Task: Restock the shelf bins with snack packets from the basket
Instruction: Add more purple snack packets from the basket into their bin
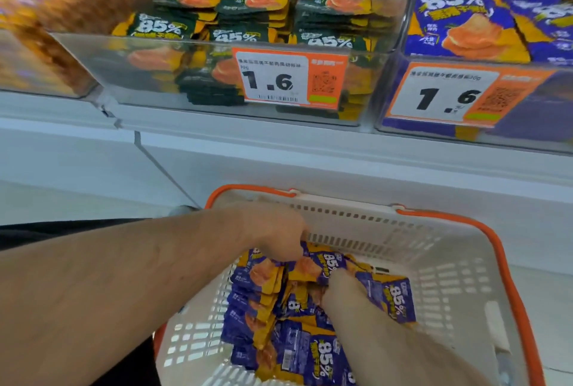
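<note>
A white basket (446, 264) with an orange rim sits below the shelf and holds a heap of purple-and-yellow snack packets (297, 351). Both hands are down in that heap. My left hand (273, 233) reaches in from the left, its fingers curled round the top packets at the far side of the pile. My right hand (341, 292) digs in from the lower right, its fingers buried among the packets and mostly hidden. Above, a clear bin (539, 106) at the right holds matching purple packets.
The middle clear bin (173, 75) is stacked with dark green packets and carries an orange 1.6 price tag (290, 78). A blurred bin of orange packets (40, 53) stands at the left. A white shelf ledge (310, 153) runs between the bins and the basket.
</note>
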A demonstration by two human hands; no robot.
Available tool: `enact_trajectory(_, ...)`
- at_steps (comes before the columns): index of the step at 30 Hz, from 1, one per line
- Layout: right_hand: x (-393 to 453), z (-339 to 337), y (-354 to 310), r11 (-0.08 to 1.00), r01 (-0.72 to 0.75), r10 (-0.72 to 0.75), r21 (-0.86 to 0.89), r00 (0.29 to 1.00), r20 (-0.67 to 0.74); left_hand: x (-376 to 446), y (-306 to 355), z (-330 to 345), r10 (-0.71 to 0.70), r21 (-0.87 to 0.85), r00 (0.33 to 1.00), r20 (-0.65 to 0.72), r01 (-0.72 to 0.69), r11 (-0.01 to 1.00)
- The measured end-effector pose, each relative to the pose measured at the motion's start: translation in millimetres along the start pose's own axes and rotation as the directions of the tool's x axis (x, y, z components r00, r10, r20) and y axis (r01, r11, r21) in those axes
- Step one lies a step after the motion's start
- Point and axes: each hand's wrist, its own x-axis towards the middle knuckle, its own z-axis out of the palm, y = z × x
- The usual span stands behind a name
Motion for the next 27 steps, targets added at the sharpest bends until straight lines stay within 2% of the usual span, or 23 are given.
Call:
enact_trajectory(1, -23.9, -12.6, -1.4, 0.996, 0.019, -0.022, -0.09, 0.999, -0.032, -0.3, -1.4, -2.4, -0.003, 0.003, 1.0, -0.013, 0.003, 1.0)
enact_trajectory(2, -28.0, -22.0, 1.5, 0.994, 0.072, -0.076, -0.078, 0.995, -0.057, -0.9, -1.9, -4.5, -0.005, -0.001, 1.0, -0.025, 0.005, 1.0)
enact_trajectory(3, -41.0, -33.7, 2.3, 0.981, 0.122, -0.138, -0.149, 0.985, -0.101, -1.8, -2.1, -6.4, -0.012, -0.016, 0.999, -0.033, 0.011, 1.0)
enact_trajectory(5, -56.2, -47.1, 3.0, 0.998, 0.057, -0.054, 0.018, 0.989, -0.14, -4.9, -0.7, -8.4, -0.027, -0.039, 0.999, -0.024, 0.026, 0.999)
enact_trajectory(7, -74.4, -67.0, 11.1, 0.964, 0.117, -0.073, 0.238, 0.98, -0.186, -10.6, 1.3, -9.3, -0.034, -0.018, 0.999, -0.016, 0.034, 0.999)
enact_trajectory(8, -81.2, -75.5, 12.1, 0.961, 0.157, -0.108, 0.228, 0.971, -0.213, -12.4, 2.0, -9.2, -0.041, 0.003, 0.999, -0.027, 0.041, 0.999)
enact_trajectory(9, -95.2, -85.3, 9.6, 0.974, 0.197, -0.162, 0.116, 0.952, -0.259, -13.6, 2.8, -9.6, -0.047, 0.022, 0.998, -0.048, 0.048, 0.999)
enact_trajectory(10, -102.3, -92.9, 9.4, 0.967, 0.231, -0.199, 0.105, 0.947, -0.251, -15.1, 3.4, -10.1, -0.048, 0.026, 0.996, -0.076, 0.05, 0.998)
enact_trajectory(11, -110.0, -100.5, 6.0, 0.951, 0.256, -0.209, 0.172, 0.945, -0.253, -17.1, 5.0, -11.7, -0.044, 0.003, 0.993, -0.107, 0.044, 0.999)
enact_trajectory(12, -114.3, -105.0, 0.3, 0.905, 0.305, -0.231, 0.296, 0.938, -0.258, -19.3, 7.1, -14.0, -0.034, -0.039, 0.989, -0.143, 0.029, 0.999)
enact_trajectory(15, -133.6, -122.1, -11.9, 0.769, 0.437, -0.306, 0.466, 0.892, -0.332, -27.5, 16.5, -24.4, -0.01, -0.2, 0.962, -0.274, -0.046, 0.979)
enact_trajectory(18, -168.5, -144.4, -20.5, 0.666, 0.504, -0.399, 0.549, 0.863, -0.309, -36.8, 27.3, -36.9, 0.002, -0.364, 0.92, -0.392, -0.157, 0.918)
enact_trajectory(20, -186.9, -160.2, -24.3, 0.6, 0.547, -0.426, 0.583, 0.836, -0.346, -42.5, 31.9, -45.4, 0.009, -0.485, 0.887, -0.461, -0.261, 0.835)
enact_trajectory(21, -193.0, -167.5, -23.9, 0.596, 0.591, -0.427, 0.543, 0.807, -0.408, -46.8, 34.4, -49.8, 0.004, -0.533, 0.87, -0.493, -0.306, 0.789)
enact_trajectory(22, -199.3, -173.6, -22.4, 0.608, 0.652, -0.426, 0.454, 0.75, -0.506, -51.1, 36.8, -54.5, -0.004, -0.56, 0.851, -0.525, -0.342, 0.755)
enact_trajectory(23, -205.5, -179.0, -18.1, 0.62, 0.726, -0.446, 0.299, 0.639, -0.627, -55.4, 40.0, -59.4, -0.007, -0.572, 0.831, -0.556, -0.376, 0.729)
enact_trajectory(24, -214.7, -182.6, -13.3, 0.585, 0.802, -0.491, 0.121, 0.469, -0.734, -59.0, 43.8, -63.7, -0.008, -0.579, 0.809, -0.588, -0.414, 0.702)
enact_trajectory(25, -227.4, -185.7, -8.0, 0.518, 0.853, -0.563, -0.07, 0.278, -0.779, -62.4, 48.3, -67.7, -0.007, -0.585, 0.782, -0.623, -0.46, 0.668)
enact_trajectory(26, -239.1, -188.1, -2.9, 0.449, 0.86, -0.645, -0.243, 0.124, -0.754, -65.7, 53.7, -71.1, -0.004, -0.589, 0.752, -0.659, -0.513, 0.624)
enact_trajectory(27, -249.1, -189.4, 1.4, 0.402, 0.841, -0.721, -0.363, 0.046, -0.692, -68.5, 59.2, -73.9, -0.003, -0.597, 0.726, -0.688, -0.564, 0.571)
